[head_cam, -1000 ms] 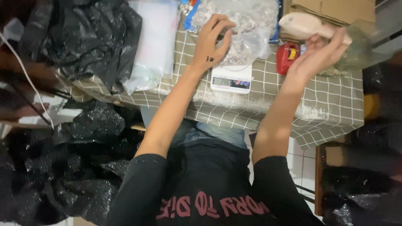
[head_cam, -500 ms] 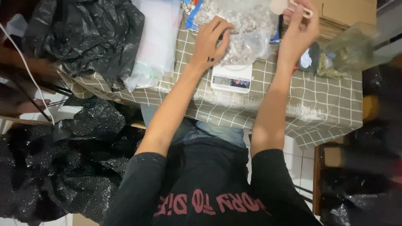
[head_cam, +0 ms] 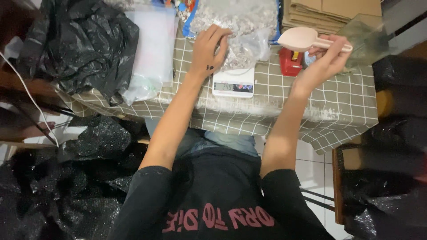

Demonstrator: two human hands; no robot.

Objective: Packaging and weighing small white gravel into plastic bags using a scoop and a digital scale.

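Left hand (head_cam: 209, 49) pinches small clear bag (head_cam: 242, 53) open on scale (head_cam: 233, 83); bag part-filled. Right hand (head_cam: 327, 60) grips pink scoop (head_cam: 299, 39), raised near table's (head_cam: 347, 95) far edge; weighing unfinished.

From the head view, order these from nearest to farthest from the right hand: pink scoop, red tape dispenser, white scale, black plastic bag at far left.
1. Pink scoop: held in the right hand, bowl pointing left.
2. Red tape dispenser: on the checked cloth, just left of the hand.
3. White scale: centre, under the clear bag.
4. Black plastic bag: far left.
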